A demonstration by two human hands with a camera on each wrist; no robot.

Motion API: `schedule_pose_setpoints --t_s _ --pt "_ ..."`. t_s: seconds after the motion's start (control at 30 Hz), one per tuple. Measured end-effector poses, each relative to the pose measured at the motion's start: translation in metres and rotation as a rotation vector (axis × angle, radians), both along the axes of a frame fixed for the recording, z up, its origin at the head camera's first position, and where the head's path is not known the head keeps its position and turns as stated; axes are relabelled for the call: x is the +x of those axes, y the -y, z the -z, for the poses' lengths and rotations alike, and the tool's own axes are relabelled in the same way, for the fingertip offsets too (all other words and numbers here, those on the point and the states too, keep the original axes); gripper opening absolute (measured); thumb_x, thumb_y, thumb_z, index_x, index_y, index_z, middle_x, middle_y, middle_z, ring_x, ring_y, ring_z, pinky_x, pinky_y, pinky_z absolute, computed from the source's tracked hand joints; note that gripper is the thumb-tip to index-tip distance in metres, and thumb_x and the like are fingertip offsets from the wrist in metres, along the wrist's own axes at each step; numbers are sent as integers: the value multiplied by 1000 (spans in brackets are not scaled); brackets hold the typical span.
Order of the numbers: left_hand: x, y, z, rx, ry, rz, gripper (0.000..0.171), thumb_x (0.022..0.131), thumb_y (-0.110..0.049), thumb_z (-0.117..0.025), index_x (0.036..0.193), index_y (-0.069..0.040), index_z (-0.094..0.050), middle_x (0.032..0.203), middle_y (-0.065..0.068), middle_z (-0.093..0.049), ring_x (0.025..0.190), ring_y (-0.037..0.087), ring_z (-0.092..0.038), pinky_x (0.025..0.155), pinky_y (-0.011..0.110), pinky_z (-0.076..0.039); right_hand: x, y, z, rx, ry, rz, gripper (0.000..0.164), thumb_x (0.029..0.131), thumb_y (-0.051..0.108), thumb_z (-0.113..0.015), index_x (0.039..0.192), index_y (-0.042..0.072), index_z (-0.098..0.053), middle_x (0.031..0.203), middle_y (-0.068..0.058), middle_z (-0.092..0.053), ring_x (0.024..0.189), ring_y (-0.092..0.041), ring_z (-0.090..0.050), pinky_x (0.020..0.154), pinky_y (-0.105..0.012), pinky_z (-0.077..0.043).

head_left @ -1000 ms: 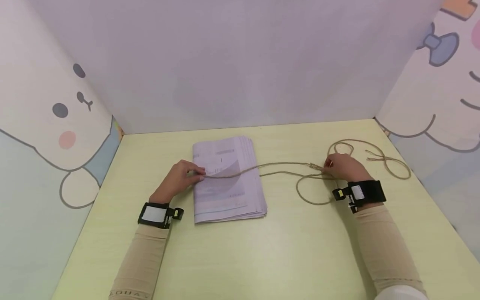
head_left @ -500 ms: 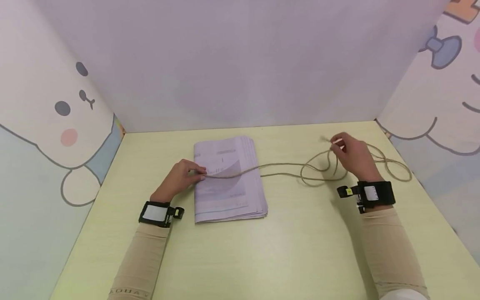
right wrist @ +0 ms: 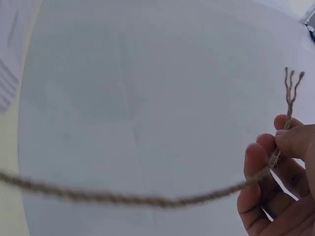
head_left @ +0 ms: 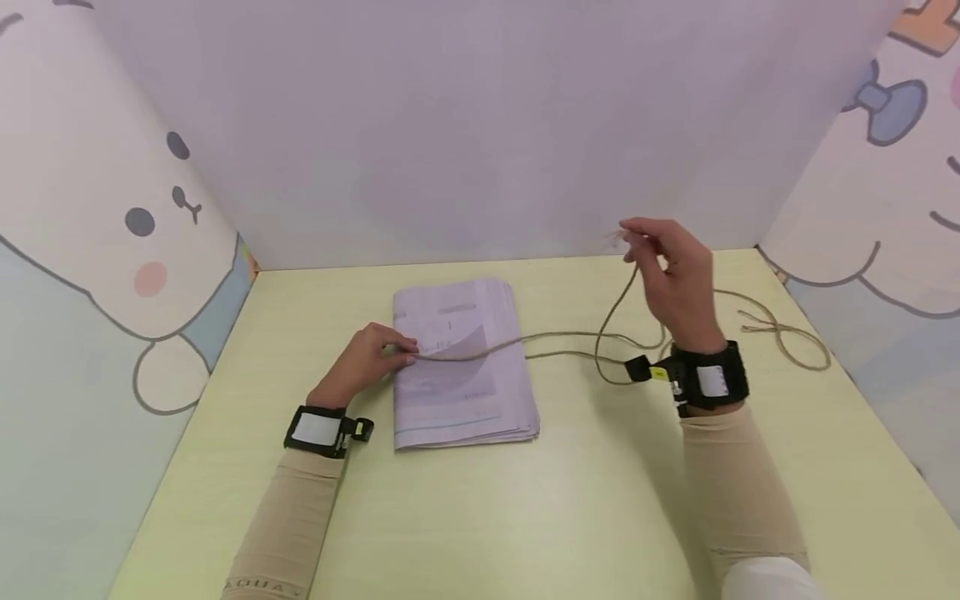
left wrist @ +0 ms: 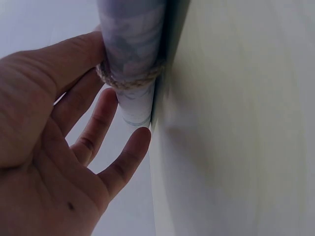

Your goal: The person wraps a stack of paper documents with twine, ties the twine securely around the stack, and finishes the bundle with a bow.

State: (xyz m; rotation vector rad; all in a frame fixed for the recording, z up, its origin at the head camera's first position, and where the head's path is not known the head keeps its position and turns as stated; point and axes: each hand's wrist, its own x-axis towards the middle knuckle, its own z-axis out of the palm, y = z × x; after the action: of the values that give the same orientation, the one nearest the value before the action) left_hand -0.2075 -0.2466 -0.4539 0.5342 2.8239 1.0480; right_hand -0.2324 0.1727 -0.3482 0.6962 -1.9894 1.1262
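Note:
A folded stack of printed paper (head_left: 450,404), like a newspaper, lies on the table with twine (head_left: 468,357) across its top and a second strand coming out from under its right edge. My left hand (head_left: 367,360) pinches the twine at the paper's left fold; in the left wrist view, the twine (left wrist: 133,83) wraps round that fold, with the lower fingers loosely bent beside it. Raised above the table at the right, my right hand (head_left: 678,271) pinches the twine near one end. Its frayed tip (right wrist: 290,93) sticks out past the thumb in the right wrist view.
More twine (head_left: 798,333) lies in a loose loop on the table (head_left: 480,517) at the right, with another loop below the raised hand. A plain back wall (head_left: 480,133) and side walls with cartoon figures (head_left: 150,225) enclose the table.
My right hand has picked a twine end out of the loops and lifted it up and away from the table, drawing the loops looser. The left hand has stayed at the fold.

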Motion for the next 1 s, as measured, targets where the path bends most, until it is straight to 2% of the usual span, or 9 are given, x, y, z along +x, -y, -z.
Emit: schedule_pose_setpoints --t_s 0.1,0.17,0.4,0.53,0.63,0.8,1.0 --pt "0 -2 1 1 -3 9 11 79 -16 -75 90 -15 -75 104 2 -69 106 20 -59 95 39 -42 -7 27 1 34 -9 -68 29 91 -3 -56 116 7 -66 94 -9 -67 73 -12 -57 67 -17 -41" --pt "1 -3 1 2 -5 13 11 79 -15 -75 90 -15 -75 104 2 -69 105 20 -60 94 39 -43 -13 45 8 80 27 -108 31 91 -2 -55 119 7 -64 96 -9 -67 76 -14 -58 68 -19 -41" --pt "0 -4 -2 -5 -37 37 11 80 -14 -74 91 -15 -75 104 1 -69 107 19 -59 94 38 -43 -27 94 51 267 310 -213 33 92 3 -57 125 9 -59 99 -6 -69 76 -14 -62 66 -27 -47" --pt "0 -3 -3 -8 -42 37 11 80 -13 -74 91 -15 -75 104 2 -69 109 22 -57 95 40 -41 -32 106 77 407 471 -264 32 92 5 -58 123 9 -60 100 -6 -70 78 -11 -64 69 -28 -49" --pt "-1 -3 -2 -19 -43 27 11 80 -14 -74 91 -15 -75 104 2 -69 109 22 -57 96 40 -41 -33 110 86 470 556 -298 35 91 6 -60 125 10 -58 103 -7 -69 87 -12 -64 74 -29 -50" --pt "-1 -3 -1 -17 -51 29 12 80 -13 -74 92 -14 -75 105 2 -69 107 23 -58 94 41 -42 -31 116 86 511 626 -280 29 89 8 -63 119 7 -61 98 -5 -65 89 -17 -62 75 -32 -50" --pt "0 -3 -3 -31 -82 50 12 81 -14 -73 92 -13 -75 105 3 -69 107 24 -56 95 42 -41 -29 120 88 607 606 -207 9 89 13 -65 97 10 -68 89 -1 -66 81 -13 -59 72 -30 -48"
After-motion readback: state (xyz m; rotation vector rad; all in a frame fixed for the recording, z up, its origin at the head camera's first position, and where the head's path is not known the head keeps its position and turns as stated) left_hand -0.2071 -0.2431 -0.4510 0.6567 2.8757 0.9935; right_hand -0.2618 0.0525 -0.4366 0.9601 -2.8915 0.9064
